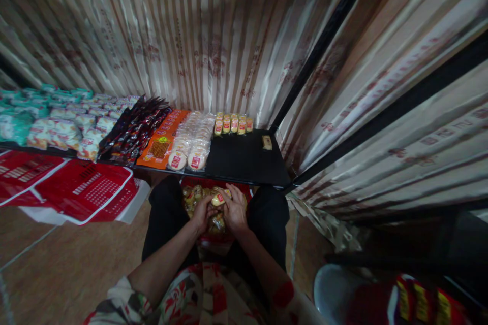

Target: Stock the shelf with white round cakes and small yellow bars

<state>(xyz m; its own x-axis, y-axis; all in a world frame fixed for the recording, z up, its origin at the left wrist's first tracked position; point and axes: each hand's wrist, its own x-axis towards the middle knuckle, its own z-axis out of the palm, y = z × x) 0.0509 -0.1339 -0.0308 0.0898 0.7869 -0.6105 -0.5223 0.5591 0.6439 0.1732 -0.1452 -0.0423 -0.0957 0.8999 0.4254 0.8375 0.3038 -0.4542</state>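
Observation:
Between my knees sits a red bag (213,238) filled with small wrapped yellow cakes (196,193). Above it, my left hand (203,213) and my right hand (234,208) are closed around a wrapped cake (218,199) with a red label. A second yellow wrapper shows by the right fingers, partly hidden. On the black shelf (244,155) ahead, several matching cakes (233,124) stand in short rows at the back. One single wrapped piece (267,142) lies apart at the shelf's right end.
Left along the shelf are round white packaged crackers (192,142), orange packets (162,142), dark packets (131,134), white packets (89,127) and teal packets (23,111). Pleated curtains (213,35) and black frame bars (324,40) stand behind. Red bags (87,188) hang at lower left.

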